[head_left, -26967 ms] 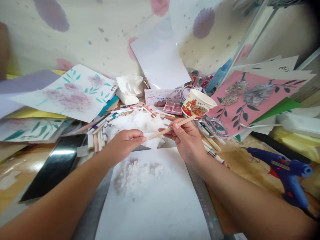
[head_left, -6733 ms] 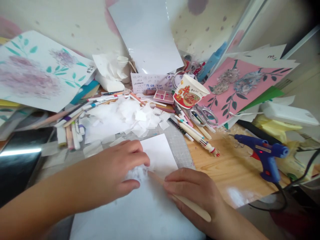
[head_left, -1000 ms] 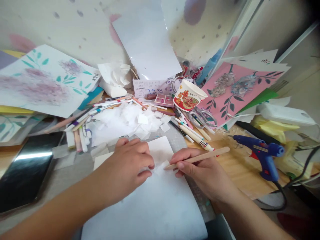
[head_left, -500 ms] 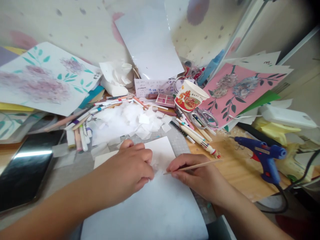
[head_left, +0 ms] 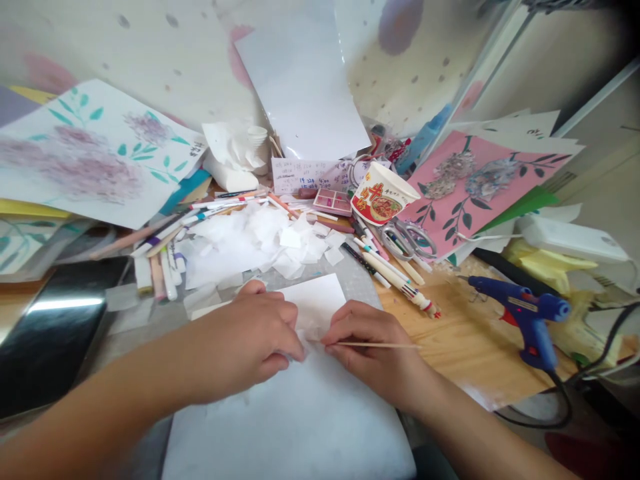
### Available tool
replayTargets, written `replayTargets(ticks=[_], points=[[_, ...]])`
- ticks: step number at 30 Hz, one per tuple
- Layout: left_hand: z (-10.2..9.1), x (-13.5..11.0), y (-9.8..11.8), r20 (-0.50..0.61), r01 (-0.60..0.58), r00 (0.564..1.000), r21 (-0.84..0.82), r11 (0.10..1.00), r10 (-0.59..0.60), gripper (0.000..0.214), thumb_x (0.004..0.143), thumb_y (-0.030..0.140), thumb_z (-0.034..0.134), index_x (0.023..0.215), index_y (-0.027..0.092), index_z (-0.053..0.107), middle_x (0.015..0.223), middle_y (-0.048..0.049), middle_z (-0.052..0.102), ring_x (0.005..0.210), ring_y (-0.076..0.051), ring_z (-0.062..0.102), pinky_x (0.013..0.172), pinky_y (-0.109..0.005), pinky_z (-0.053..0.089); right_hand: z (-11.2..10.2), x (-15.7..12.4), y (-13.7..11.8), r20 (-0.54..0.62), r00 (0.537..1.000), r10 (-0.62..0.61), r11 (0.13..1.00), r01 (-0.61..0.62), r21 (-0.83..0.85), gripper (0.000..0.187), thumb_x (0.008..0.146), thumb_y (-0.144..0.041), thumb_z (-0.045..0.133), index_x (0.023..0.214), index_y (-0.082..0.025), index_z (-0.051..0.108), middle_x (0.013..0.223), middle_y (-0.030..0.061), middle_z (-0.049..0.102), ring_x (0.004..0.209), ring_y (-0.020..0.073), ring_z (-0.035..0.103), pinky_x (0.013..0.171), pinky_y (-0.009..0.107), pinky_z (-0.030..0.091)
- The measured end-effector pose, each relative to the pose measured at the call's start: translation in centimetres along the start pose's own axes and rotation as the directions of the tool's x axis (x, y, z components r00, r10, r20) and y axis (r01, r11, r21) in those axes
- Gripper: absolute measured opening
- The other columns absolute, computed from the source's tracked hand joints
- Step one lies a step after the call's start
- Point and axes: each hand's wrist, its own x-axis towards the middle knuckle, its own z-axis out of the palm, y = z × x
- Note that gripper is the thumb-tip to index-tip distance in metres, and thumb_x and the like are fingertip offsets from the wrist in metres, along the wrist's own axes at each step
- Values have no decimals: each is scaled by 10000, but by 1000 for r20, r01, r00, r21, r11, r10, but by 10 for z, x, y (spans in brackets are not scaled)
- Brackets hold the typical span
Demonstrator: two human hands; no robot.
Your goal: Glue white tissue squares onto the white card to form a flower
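Head camera, close work. Right hand (head_left: 387,363): fingers pinched narrow on a thin wooden stick (head_left: 373,345), seen nearly edge-on, tail pointing off to the right, tip end aimed at the left fingers. Left hand (head_left: 257,343): fingers curled, knuckles up, low over the white sheet (head_left: 290,427); cannot tell whether they grip anything. Between the two sets of fingertips, a small pale bit of tissue (head_left: 314,335), blurred, on or just above the sheet; contact unclear.

Step in hand, by my reading: working tissue with the stick tip while the left fingers steady it. Next move looks to call for a light, exact press of the tip, left fingers kept close without crowding it.

Just beneath and around the sheet, a grey cutting mat (head_left: 361,288). Beyond the fingers, a loose heap of white paper scraps (head_left: 250,233). Past the left wrist, a glossy black slab (head_left: 55,333). Ahead and right of the right fingers, scissors (head_left: 393,248) and a printed paper cup (head_left: 383,200). Well apart to their right, a blue glue gun (head_left: 523,300) on the wooden desk (head_left: 460,333).
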Motion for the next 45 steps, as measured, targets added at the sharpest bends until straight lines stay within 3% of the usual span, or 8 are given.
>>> replayTargets(ticks=[6,18,28,33,37,42,45], points=[[-11,-1,-6,-47,76,996,-7,997,-76,252,854,126,544,855,314,712,833,58,638,835,-152,599,864,-345,264,1,0,10,-45,997,63,995,-59,80,48,799,-202,727,791,-196,774,780,45,682,637,133,629,542,241,477],[-8,3,-6,-124,96,988,10,995,-94,184,833,151,545,832,260,692,821,43,662,848,-163,622,809,-326,317,-2,-2,6,-169,985,20,992,1,124,16,782,-231,744,772,-220,749,725,29,683,687,161,647,619,285,513],[-8,1,-8,-140,78,987,5,997,-76,182,818,147,556,831,269,691,822,46,657,853,-163,618,804,-320,311,4,1,1,-50,996,-72,992,66,-105,121,833,-136,640,771,-203,720,714,26,670,661,138,631,597,257,487],[-9,0,-7,-111,62,992,-12,998,-63,242,788,94,575,842,287,712,858,36,646,884,-177,608,823,-342,310,-1,0,3,-94,995,42,998,-45,-38,97,815,-196,670,727,-203,709,708,30,672,666,154,627,583,267,485],[-9,0,-7,-110,53,992,-35,998,-56,209,782,104,615,801,284,718,854,37,612,869,-167,595,841,-343,312,-3,-1,3,-188,982,29,995,-10,100,64,793,-258,723,751,-210,724,718,27,666,681,163,624,603,282,501],[-9,-3,-6,-71,89,993,-49,995,-93,205,797,129,638,780,311,731,857,44,591,823,-151,577,921,-386,275,4,-1,1,-70,995,-65,997,68,43,66,829,-205,684,809,-219,746,780,36,664,678,146,632,568,257,484],[-8,-4,-6,-52,104,993,-31,994,-105,208,807,138,626,779,317,729,865,44,589,831,-154,569,946,-409,246,6,-1,2,-65,995,-75,996,72,-50,103,824,-150,662,816,-217,740,794,38,656,668,140,628,555,248,471]])
